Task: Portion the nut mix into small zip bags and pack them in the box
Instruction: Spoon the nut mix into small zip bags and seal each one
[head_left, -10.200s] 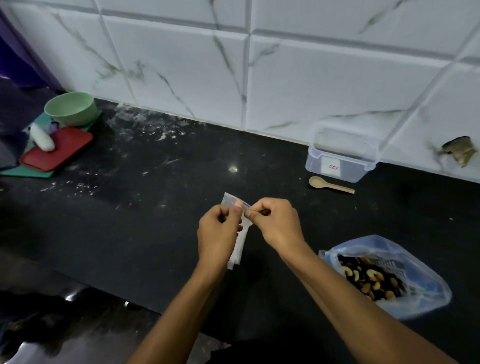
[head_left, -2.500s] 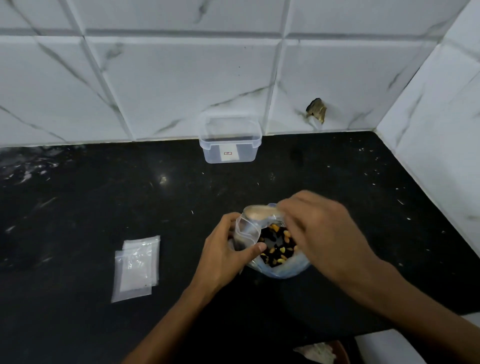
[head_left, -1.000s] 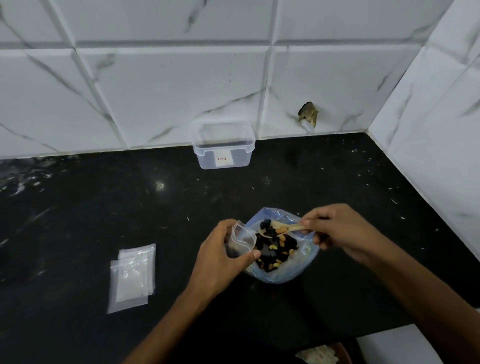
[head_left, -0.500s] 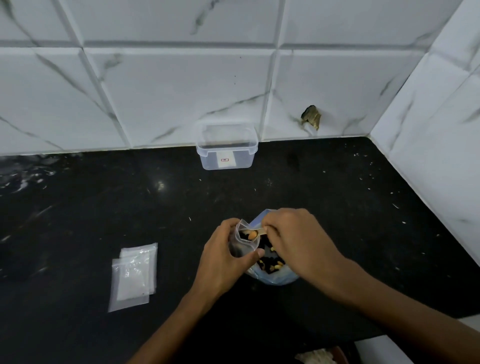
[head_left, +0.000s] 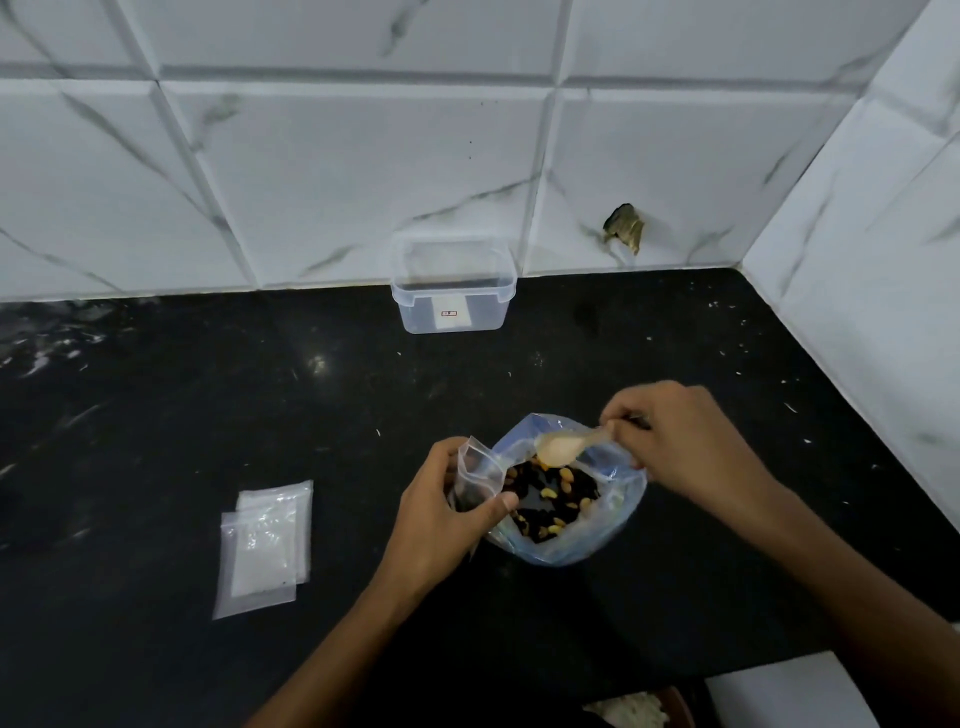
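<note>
Black tabletop (head_left: 156, 415), marble tile behind. Left hand (head_left: 441, 525) grip clamped on small zip bag (head_left: 475, 480), right hand (head_left: 680, 441) pinching empty wooden spoon (head_left: 563, 447) over nut mix bag (head_left: 602, 540).

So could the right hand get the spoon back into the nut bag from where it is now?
Probably yes: the right hand holds the spoon right over the nut bag, whose mouth gapes open.

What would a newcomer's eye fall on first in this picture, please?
Probably the two hands at the centre: the left hand holds a small zip bag open, while the right hand holds an empty spoon over the blue bag of nut mix. Next, the spare zip bags lying to the left, and the clear box against the tiled wall.
</note>
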